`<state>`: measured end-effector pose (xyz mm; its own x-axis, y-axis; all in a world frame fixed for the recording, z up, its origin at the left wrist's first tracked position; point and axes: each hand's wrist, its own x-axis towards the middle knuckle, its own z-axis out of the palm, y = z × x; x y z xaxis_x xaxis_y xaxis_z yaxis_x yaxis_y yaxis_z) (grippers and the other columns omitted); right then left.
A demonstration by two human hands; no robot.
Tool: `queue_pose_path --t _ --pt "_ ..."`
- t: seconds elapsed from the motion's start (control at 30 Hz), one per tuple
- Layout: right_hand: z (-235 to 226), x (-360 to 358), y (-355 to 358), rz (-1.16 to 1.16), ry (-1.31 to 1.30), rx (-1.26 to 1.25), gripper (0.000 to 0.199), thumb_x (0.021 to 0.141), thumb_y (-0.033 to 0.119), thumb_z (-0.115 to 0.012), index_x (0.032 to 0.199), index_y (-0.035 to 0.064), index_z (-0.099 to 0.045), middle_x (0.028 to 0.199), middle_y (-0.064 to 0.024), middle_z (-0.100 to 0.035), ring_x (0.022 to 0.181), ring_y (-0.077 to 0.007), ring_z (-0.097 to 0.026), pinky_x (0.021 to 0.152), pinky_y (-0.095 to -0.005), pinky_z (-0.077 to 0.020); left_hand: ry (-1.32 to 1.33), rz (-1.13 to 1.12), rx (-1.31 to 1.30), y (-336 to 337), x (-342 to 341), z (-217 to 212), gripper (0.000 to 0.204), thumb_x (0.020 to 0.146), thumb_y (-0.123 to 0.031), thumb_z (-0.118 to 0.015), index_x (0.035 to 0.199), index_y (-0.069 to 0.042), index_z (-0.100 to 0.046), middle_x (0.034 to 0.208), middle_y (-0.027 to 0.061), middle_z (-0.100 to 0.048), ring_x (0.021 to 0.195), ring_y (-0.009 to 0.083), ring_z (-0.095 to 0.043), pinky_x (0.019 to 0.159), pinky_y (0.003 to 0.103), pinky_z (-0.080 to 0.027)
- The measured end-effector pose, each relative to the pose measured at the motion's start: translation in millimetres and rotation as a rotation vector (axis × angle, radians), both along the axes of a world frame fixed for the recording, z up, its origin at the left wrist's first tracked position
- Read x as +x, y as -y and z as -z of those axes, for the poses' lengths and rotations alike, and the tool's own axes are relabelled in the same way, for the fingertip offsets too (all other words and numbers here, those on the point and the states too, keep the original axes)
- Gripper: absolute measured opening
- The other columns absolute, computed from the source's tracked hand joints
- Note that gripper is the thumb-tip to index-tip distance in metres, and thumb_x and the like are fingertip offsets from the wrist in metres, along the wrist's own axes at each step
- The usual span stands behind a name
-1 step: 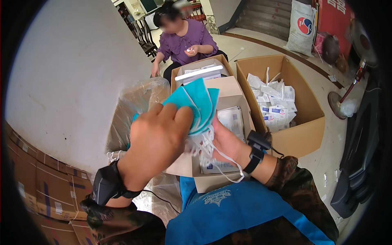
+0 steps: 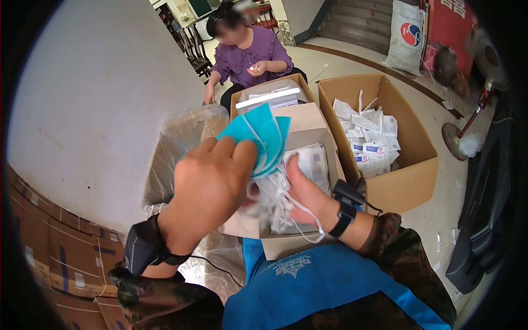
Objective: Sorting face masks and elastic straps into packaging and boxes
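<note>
My left hand (image 2: 212, 173) is closed around a small stack of teal face masks (image 2: 254, 131), held up over the boxes in front of me. White elastic ear loops (image 2: 272, 195) dangle in a tangle below the masks. Beside the loops is my right hand (image 2: 308, 190), its thumb raised and apart from the masks. Some loops trail across its palm, and its other fingers are partly hidden behind them. Under my hands stands an open carton (image 2: 308, 121) with flat white packets (image 2: 311, 165) in it.
At right, a larger cardboard box (image 2: 407, 137) holds loose white packets (image 2: 377, 129). A plastic-lined box (image 2: 165, 159) stands left. Across sits a person in purple (image 2: 250, 55), by another carton (image 2: 269, 99). Stacked brown cartons (image 2: 77, 247) line the lower left; a stand fan's base (image 2: 452, 140) is right.
The masks and my left hand have shifted slightly left. My right hand's thumb has come away from the masks and stands up, and the loops have swung a little.
</note>
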<state>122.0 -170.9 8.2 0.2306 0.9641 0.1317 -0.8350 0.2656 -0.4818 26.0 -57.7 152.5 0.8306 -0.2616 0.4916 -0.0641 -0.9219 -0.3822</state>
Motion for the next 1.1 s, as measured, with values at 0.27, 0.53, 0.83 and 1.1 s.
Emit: queue_pose_path --t 0.27,0.53,0.83,1.1 --pt "-60.4 -0.1 74.8 -0.142 0.437 -0.218 0.043 0.071 -0.003 -0.07 0.113 -0.0002 -0.061 0.086 -0.0086 -0.066 0.07 -0.0113 -0.061 0.061 -0.0233 -0.0487 -0.232 -0.115 -0.174 -13.1 -9.7 26.5 0.023 0.067 -0.007 -0.067 0.085 -0.007 -0.054 0.074 0.0122 -0.061 0.069 0.0325 -0.062 0.058 0.042 -0.05" --pt "-73.8 19.0 81.5 0.757 2.359 -0.15 0.009 0.077 0.011 -0.065 0.084 0.0055 -0.061 0.078 -0.0106 -0.058 0.065 -0.0242 -0.063 0.057 -0.0334 -0.0514 -0.65 -0.041 -0.493 4.5 -21.4 39.0 0.025 0.071 -0.014 -0.069 0.09 -0.006 -0.055 0.077 0.0149 -0.063 0.075 0.0356 -0.064 0.064 0.045 -0.05" --pt "-101.6 -0.1 139.2 -0.174 2.21 0.172 0.013 0.072 0.02 -0.065 0.071 0.0121 -0.055 0.07 -0.0043 -0.05 0.059 -0.0209 -0.06 0.045 -0.0337 -0.0448 -0.966 0.399 -0.527 22.1 -92.8 35.6 0.026 0.068 -0.012 -0.067 0.091 -0.01 -0.056 0.078 0.0096 -0.058 0.072 0.0316 -0.062 0.06 0.042 -0.05" --pt "-81.1 50.0 185.9 0.218 1.484 -0.746 0.014 0.074 0.019 -0.075 0.078 0.0072 -0.068 0.067 -0.005 -0.064 0.06 -0.018 -0.062 0.057 -0.0289 -0.0475 -0.279 -0.407 -1.235 -108.4 -152.4 93.7 0.034 0.072 -0.009 -0.072 0.105 -0.01 -0.065 0.1 0.0045 -0.069 0.088 0.0229 -0.066 0.076 0.034 -0.053"
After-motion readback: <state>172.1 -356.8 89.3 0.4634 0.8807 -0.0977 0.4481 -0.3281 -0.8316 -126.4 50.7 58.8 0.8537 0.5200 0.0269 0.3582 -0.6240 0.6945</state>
